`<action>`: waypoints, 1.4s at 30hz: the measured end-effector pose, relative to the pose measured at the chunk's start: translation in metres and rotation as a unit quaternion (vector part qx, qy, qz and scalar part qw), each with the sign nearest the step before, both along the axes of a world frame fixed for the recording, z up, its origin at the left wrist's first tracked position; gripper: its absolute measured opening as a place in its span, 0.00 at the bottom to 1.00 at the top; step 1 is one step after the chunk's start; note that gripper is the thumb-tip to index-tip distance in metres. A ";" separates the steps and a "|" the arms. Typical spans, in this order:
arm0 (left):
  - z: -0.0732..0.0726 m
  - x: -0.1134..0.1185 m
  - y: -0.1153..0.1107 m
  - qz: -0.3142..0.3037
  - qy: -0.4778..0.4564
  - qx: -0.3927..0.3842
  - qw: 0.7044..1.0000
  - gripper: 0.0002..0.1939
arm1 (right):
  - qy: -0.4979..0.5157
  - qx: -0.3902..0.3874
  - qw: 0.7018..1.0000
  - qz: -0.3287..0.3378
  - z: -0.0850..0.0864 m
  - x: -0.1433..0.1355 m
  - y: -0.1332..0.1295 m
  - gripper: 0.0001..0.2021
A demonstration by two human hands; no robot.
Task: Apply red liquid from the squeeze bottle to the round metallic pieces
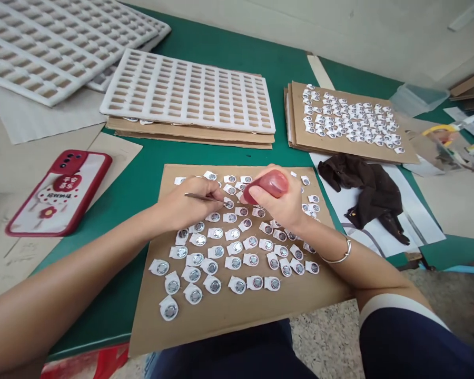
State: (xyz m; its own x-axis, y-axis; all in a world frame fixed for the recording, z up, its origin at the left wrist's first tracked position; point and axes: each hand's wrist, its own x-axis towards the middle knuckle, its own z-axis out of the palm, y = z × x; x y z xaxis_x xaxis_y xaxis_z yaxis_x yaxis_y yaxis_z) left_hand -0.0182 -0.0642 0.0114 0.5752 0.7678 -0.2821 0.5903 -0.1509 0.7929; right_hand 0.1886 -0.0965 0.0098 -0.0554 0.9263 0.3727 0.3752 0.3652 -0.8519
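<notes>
A cardboard sheet [221,310] lies before me, bearing rows of small round metallic pieces with white tabs [239,285]. Over its upper left part, my left hand [191,202] is closed on thin metal tweezers [197,196], whose tip is beside one of the pieces [228,203]. My right hand [286,205] is wrapped round a red squeeze bottle [274,183], tilted down to the left toward the same piece. The bottle's tip is hard to make out near my left fingertips.
White slotted trays [193,95] lie on cardboard at the back. A red-edged phone [61,192] is at left. At right are a second loaded cardboard [339,142], dark cloth [371,184], yellow-handled scissors [438,129] and a clear container [418,99].
</notes>
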 end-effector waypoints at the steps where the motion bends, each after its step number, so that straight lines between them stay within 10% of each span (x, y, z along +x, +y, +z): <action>1: -0.002 -0.001 0.000 0.005 -0.007 -0.009 1.000 0.08 | 0.004 0.004 1.000 -0.001 -0.001 0.000 -0.003 0.10; 42: 0.002 0.002 -0.002 0.027 -0.007 0.016 0.999 0.06 | -0.070 0.034 0.997 0.021 -0.015 0.001 -0.001 0.11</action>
